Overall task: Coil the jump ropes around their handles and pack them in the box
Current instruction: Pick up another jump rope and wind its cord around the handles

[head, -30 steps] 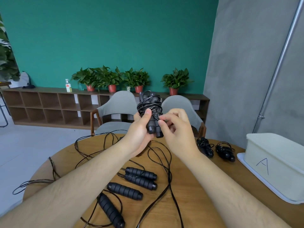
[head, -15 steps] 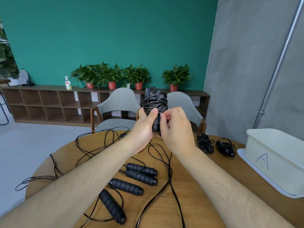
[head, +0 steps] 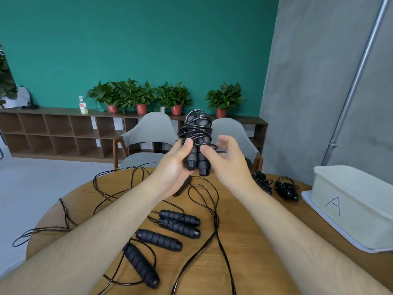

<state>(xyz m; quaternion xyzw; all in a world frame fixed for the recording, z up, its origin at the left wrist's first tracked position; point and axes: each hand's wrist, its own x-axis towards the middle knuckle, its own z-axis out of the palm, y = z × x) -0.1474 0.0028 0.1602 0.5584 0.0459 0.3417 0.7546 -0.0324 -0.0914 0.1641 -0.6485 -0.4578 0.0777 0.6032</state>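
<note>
I hold a black jump rope bundle (head: pixel 196 135) upright above the table, its cord wound round the two handles. My left hand (head: pixel 173 167) grips the lower part of the handles, thumb pressed on the coils. My right hand (head: pixel 226 165) is beside the bundle with fingers spread; only its thumb touches the right handle. Two more coiled ropes (head: pixel 262 182) (head: pixel 287 189) lie at the table's far right. The white box (head: pixel 353 207), marked "A", stands on its lid at the right edge.
Several loose black handles (head: pixel 158 239) and uncoiled cords (head: pixel 214 211) lie spread over the round wooden table (head: pixel 240 252); some cord hangs off its left edge. Two grey chairs (head: pixel 148 133) stand behind the table, and a low shelf with potted plants lines the green wall.
My right hand has opened its fingers and drawn slightly away from the bundle it was pinching. The left hand keeps its grip on the handles.
</note>
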